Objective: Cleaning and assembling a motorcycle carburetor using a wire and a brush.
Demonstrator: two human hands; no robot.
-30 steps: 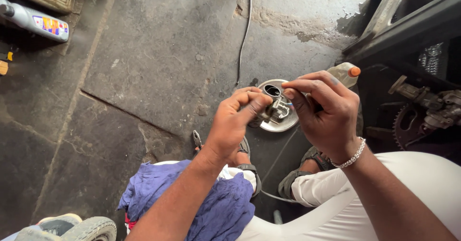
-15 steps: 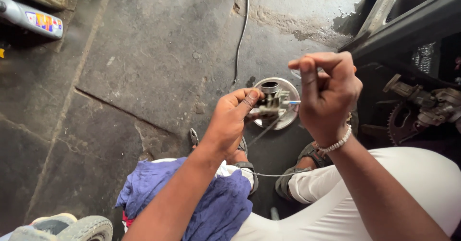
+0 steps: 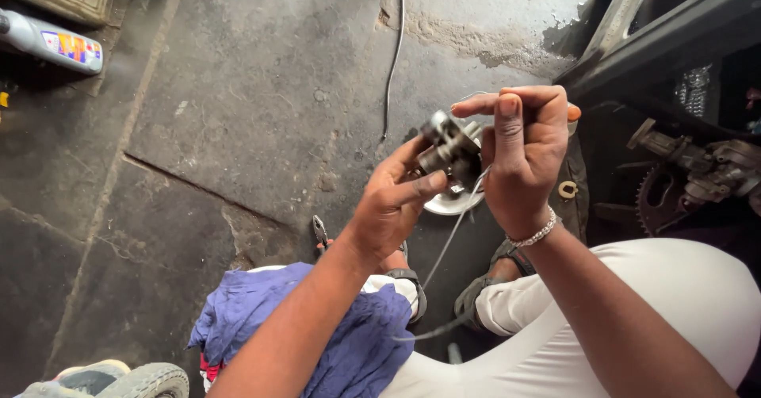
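Plainly, the left hand grips a small metal mechanical part, fingers curled beneath it and thumb pressed on its near side, lifting it clear of the floor where the eye can get at it; the right hand is pinched closed just right of the part, thumb upright, apparently nipping the end of a thin wire that runs down from the part toward the lap, though what the fingertips grasp is hidden. Below and behind the part lies a round metal dish on the stone floor; its contents are covered by the hands. Far left of the part a plastic bottle lies on its side; below the part a blue cloth drapes the knee; right of it stands a toothed sprocket.
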